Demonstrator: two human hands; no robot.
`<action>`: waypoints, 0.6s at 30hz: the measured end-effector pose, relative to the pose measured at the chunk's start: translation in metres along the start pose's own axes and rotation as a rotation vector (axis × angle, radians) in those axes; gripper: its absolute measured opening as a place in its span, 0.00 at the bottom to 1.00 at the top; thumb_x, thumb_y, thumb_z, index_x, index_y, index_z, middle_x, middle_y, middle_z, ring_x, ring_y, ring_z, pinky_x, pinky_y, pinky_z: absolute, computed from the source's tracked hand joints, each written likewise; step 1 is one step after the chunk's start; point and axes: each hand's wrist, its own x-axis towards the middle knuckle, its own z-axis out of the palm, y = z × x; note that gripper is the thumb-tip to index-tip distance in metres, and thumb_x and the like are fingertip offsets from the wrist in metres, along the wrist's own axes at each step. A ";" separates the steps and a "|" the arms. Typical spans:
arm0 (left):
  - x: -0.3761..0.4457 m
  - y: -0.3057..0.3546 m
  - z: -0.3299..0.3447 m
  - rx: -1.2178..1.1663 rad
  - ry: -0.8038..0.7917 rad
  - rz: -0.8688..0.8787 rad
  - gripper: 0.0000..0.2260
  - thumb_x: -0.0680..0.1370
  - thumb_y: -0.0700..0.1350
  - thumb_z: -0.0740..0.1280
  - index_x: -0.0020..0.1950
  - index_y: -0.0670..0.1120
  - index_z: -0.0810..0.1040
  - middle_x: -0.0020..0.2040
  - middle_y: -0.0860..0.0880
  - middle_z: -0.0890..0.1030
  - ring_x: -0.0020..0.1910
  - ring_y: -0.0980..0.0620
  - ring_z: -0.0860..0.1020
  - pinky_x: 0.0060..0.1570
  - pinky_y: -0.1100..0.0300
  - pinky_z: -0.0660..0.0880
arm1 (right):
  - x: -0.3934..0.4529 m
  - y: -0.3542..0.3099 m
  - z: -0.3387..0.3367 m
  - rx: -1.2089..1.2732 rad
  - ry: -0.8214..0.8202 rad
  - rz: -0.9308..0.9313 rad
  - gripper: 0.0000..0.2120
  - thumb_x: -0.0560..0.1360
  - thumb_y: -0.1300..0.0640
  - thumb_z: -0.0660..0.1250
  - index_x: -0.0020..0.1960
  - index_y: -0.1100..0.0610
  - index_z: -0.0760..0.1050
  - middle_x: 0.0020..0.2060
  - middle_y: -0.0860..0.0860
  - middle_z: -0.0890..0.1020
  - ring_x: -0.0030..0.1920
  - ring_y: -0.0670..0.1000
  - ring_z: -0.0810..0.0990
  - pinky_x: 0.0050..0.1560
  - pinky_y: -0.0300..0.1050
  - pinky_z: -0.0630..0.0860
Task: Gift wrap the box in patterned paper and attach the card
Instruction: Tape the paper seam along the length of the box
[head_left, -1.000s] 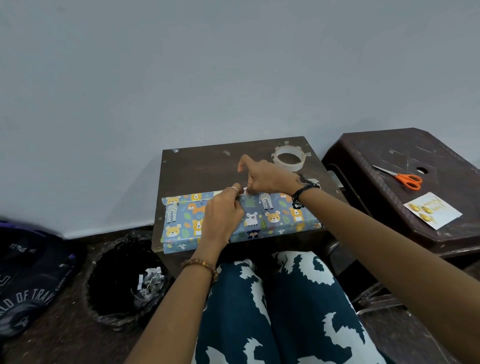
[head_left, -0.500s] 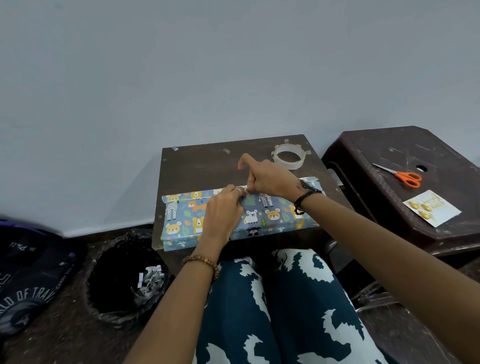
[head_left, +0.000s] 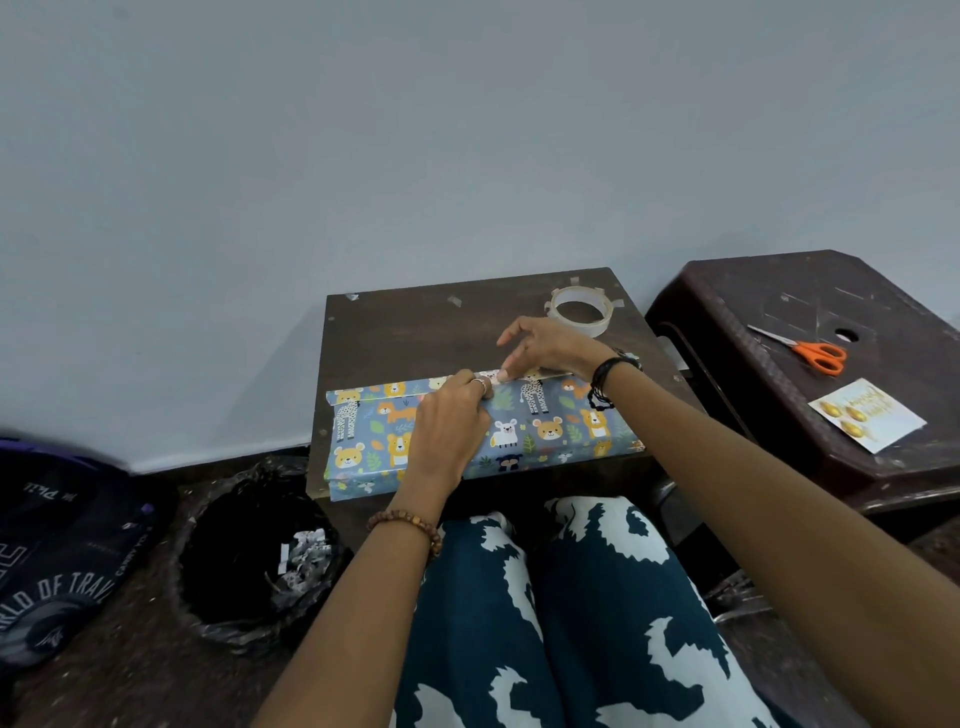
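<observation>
Far left on the floor: dark bag (head_left: 57, 551) with white lettering, partly cut off. Next to it a black-lined bin (head_left: 254, 551) with crumpled paper scraps inside, just left of the worktop (head_left: 415, 332), a small dark brown one against the pale wall.

Box (head_left: 550, 431) lies flat along the worktop's near edge, already covered in blue patterned paper with cartoon bears, lions and giraffes; the paper seam runs along its far top edge. Left hand (head_left: 449, 423), beaded bracelet on the wrist and ring on a finger, lies on top of the box near the middle, fingers curled down and pressing the paper at the seam. Right hand (head_left: 550, 351), black cords on the wrist, is just beyond it at the same seam: thumb and a fingertip pinch or press a small pale bit there, likely tape, cannot tell for sure; the other fingers are lifted and spread. The two hands nearly touch.

Tape roll (head_left: 580, 310), clear, sits on the worktop's far right corner, behind the right hand.

Right: a dark plastic stool (head_left: 779, 415) beside the worktop. On it orange-handled scissors (head_left: 810, 351) and, nearer, the card (head_left: 867, 414), white with gold print, well apart from the box.

Bottom centre: lap in dark teal and white patterned fabric.
</observation>
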 end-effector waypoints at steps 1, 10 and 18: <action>0.000 -0.001 0.001 0.001 -0.001 -0.002 0.08 0.67 0.31 0.62 0.37 0.39 0.81 0.34 0.45 0.79 0.25 0.44 0.75 0.24 0.61 0.58 | 0.001 0.000 -0.001 0.011 -0.008 0.006 0.20 0.69 0.65 0.73 0.58 0.59 0.71 0.38 0.50 0.81 0.38 0.43 0.77 0.35 0.33 0.69; -0.001 -0.001 0.002 -0.007 0.001 -0.011 0.07 0.67 0.29 0.64 0.35 0.39 0.78 0.34 0.45 0.78 0.25 0.45 0.73 0.24 0.60 0.60 | -0.007 0.008 0.003 -0.031 0.138 -0.090 0.11 0.75 0.67 0.65 0.58 0.64 0.73 0.37 0.54 0.81 0.23 0.34 0.73 0.25 0.25 0.66; -0.002 0.003 -0.001 0.018 -0.021 -0.013 0.07 0.70 0.30 0.61 0.40 0.38 0.77 0.40 0.42 0.80 0.32 0.42 0.76 0.28 0.57 0.62 | -0.039 0.014 0.004 -0.593 -0.013 -0.259 0.27 0.74 0.48 0.68 0.70 0.54 0.66 0.66 0.51 0.73 0.65 0.50 0.71 0.64 0.45 0.64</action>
